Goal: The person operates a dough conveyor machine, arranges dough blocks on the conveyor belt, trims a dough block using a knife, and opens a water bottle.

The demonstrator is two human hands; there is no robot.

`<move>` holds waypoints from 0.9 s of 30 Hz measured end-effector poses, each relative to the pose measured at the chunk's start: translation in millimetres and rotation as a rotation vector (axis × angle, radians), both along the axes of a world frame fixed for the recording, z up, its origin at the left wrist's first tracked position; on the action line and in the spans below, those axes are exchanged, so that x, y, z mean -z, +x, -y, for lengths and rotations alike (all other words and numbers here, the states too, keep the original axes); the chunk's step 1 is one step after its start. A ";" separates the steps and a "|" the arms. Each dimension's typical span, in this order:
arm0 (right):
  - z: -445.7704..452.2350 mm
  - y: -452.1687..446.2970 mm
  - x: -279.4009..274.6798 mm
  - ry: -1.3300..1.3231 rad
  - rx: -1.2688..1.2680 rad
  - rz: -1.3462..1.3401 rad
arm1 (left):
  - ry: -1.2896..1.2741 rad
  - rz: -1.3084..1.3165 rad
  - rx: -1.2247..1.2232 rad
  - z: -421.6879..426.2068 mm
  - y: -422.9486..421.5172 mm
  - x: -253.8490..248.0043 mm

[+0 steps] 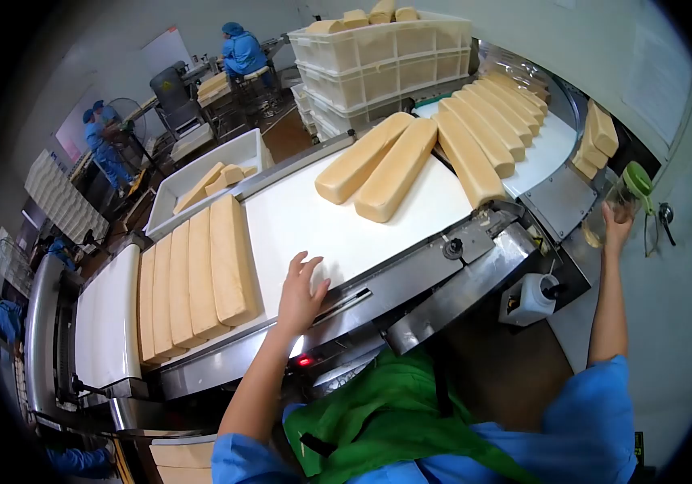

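My left hand (303, 296) hovers over the near edge of the white conveyor belt (281, 218), fingers apart and holding nothing. Pale yellow loaf-shaped blocks (229, 262) lie side by side on the belt to its left. Two more long blocks (398, 169) rest at an angle beyond it. At the far right my right hand (618, 222) is closed around a clear container (622, 202), beside a green-rimmed item (638, 179) at the wall. Several blocks (495, 121) are fanned out on the curved belt at the upper right.
Stacked white crates (382, 60) with blocks on top stand behind the belt. A white tub (261, 153) holds block pieces. A metal rail (346, 310) and a white bottle (530, 300) are on the near side. People in blue (242, 52) are in the background.
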State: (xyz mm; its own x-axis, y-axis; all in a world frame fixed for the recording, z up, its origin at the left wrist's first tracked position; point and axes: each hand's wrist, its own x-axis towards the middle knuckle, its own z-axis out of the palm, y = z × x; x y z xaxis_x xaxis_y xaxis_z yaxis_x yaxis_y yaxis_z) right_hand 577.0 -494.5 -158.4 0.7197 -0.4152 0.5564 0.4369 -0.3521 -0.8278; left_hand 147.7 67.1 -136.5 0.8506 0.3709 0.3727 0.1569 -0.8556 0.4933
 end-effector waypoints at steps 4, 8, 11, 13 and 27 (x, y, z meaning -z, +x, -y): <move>17.0 22.9 30.8 -0.154 0.108 -0.036 | 0.016 -0.069 -0.023 -7.2 16.0 15.4; 30.4 9.8 50.6 -0.170 0.044 -0.211 | 0.125 -0.125 -0.103 8.0 -23.8 9.4; 22.6 -7.8 79.3 -0.211 0.152 -0.089 | 0.230 -0.128 -0.247 -1.6 -76.2 13.8; -19.7 -43.3 74.5 -0.219 0.297 0.109 | 0.251 -0.109 -0.297 -7.8 -111.3 18.3; -539.5 -157.4 -27.8 -0.946 -0.918 0.044 | 0.179 -0.102 -0.730 -34.3 -158.4 40.2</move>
